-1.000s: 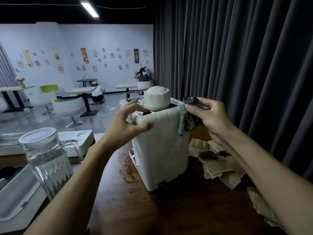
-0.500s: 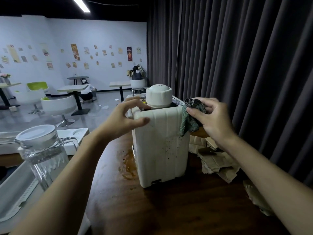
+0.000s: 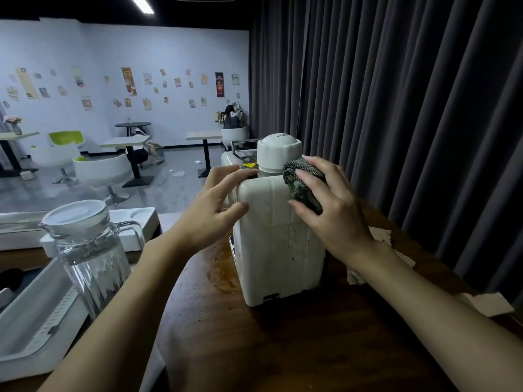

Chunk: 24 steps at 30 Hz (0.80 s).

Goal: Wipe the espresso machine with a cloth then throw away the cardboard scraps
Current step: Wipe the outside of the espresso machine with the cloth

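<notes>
A cream espresso machine (image 3: 278, 250) with a round white cap stands on the dark wooden counter (image 3: 297, 349), its back speckled with dark spots. My left hand (image 3: 213, 206) grips its upper left corner, fingers on top and thumb on the back. My right hand (image 3: 329, 210) holds a bunched grey-green cloth (image 3: 301, 183) against the upper right edge of the machine. Cardboard scraps (image 3: 382, 236) lie on the counter to the right, mostly hidden behind my right forearm; another piece (image 3: 489, 304) shows nearer the counter's right edge.
A glass pitcher (image 3: 90, 258) with a white lid stands left of the machine. White trays (image 3: 34, 315) sit at the far left. A brown spill (image 3: 223, 278) stains the counter beside the machine. A dark curtain (image 3: 410, 108) hangs close on the right.
My right hand has moved the cloth from hanging over the machine's right corner onto its upper back surface. The view has shifted closer; my left hand keeps its grip.
</notes>
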Tool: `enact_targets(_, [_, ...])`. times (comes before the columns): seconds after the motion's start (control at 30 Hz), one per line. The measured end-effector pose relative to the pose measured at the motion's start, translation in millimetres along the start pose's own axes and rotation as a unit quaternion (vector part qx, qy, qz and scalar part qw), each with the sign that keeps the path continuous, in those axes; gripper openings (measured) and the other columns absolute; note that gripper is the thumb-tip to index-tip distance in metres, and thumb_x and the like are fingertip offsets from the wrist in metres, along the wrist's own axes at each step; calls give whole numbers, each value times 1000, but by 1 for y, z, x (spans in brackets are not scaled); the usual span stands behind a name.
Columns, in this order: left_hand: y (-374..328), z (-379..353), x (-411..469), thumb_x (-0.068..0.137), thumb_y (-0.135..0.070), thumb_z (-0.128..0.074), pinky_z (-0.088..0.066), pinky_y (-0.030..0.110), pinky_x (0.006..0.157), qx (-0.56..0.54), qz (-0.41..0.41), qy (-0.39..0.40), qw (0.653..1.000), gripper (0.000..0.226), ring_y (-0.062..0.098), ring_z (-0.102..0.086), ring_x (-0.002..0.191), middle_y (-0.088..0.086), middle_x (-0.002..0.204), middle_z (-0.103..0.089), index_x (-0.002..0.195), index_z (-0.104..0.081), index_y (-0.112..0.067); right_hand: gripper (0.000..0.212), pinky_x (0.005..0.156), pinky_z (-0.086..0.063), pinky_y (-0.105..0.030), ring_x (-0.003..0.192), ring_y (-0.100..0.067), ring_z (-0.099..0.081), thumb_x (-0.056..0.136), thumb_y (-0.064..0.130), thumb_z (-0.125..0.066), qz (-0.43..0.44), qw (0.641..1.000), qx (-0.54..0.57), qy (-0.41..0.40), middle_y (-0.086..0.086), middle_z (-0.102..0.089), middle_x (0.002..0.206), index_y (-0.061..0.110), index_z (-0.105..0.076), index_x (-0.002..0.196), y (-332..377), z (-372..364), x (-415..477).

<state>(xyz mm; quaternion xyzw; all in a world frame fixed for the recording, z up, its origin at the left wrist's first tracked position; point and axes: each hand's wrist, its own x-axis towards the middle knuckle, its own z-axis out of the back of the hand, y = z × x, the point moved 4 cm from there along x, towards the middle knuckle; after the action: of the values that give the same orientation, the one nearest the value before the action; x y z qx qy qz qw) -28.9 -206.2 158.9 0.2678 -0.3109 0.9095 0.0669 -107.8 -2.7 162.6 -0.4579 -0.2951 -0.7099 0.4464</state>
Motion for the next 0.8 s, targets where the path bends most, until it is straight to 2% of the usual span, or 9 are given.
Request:
enact_targets(0.1, [0,3,1,89,-40,-50,-24,6,97,6,3,1,1000,51,-4,-28,134,-13,140,-36,139,-46,-49,45,115,-31,-30,126,-33,-49,82,7,-75,-8,1000,6,-21,-22,-54,132,-4,-62,123,2,0,-5])
enact_targets(0.17, [0,5,1,90,-42,-52,-25,19,105,6,2,-3,1000,50,-1,-31,136,-12,138,-39,139,-48,-48,40,112,-36,-33,123,-33,-51,82,6,-75,-23,998,23,-45,-21,-56,130,-3,-64,120,4,-2,-4])
enact_targets(0.27, [0,6,1,91,-49,-52,-25,25,107,2,6,-3,1000,48,0,-31,138,-11,137,-40,139,-48,-48,33,105,-43,-41,118,-35,-55,84,6,-74,-43,995,48,-72,-19,-59,125,-2,-67,115,13,-7,-4])
enact_targets(0.37, [0,6,1,91,-50,-52,-26,23,106,0,4,0,1000,46,2,-30,140,-12,135,-40,136,-46,-52,28,102,-44,-37,110,-34,-58,82,5,-75,-45,993,53,-100,-17,-63,119,-1,-69,109,25,-15,-6])
enact_targets(0.47, [-1,6,1,91,-52,-50,-24,5,98,-3,3,6,1000,45,0,-30,140,-14,133,-40,135,-46,-53,27,100,-45,-34,107,-32,-60,79,2,-75,-37,992,51,-111,-14,-66,115,-1,-70,106,32,-19,-8])
enact_targets(0.5, [0,6,1,92,-53,-49,-24,4,96,-5,3,6,1000,45,-1,-29,140,-14,133,-40,136,-47,-53,29,100,-46,-36,107,-33,-60,79,1,-74,-33,992,47,-110,-14,-66,115,-1,-69,107,33,-20,-10])
enact_targets(0.63, [1,5,1,93,-54,-46,-25,21,104,-12,8,4,1000,45,0,-29,141,-13,134,-39,138,-48,-51,30,95,-48,-41,105,-32,-59,80,5,-74,-50,990,32,-124,-14,-66,115,-1,-67,109,36,-20,-12])
enact_targets(0.77, [2,4,1,93,-54,-46,-23,9,100,-20,5,4,1000,45,-1,-26,143,-11,136,-39,138,-47,-52,27,94,-47,-38,102,-32,-58,83,15,-76,-95,984,26,-145,-12,-66,118,1,-70,106,49,-25,-9])
enact_targets(0.8, [2,4,1,93,-55,-46,-23,10,101,-21,5,5,1000,44,-1,-25,143,-11,136,-38,137,-46,-53,30,95,-47,-36,103,-32,-58,85,20,-75,-104,984,32,-144,-13,-65,120,1,-70,107,51,-26,-10])
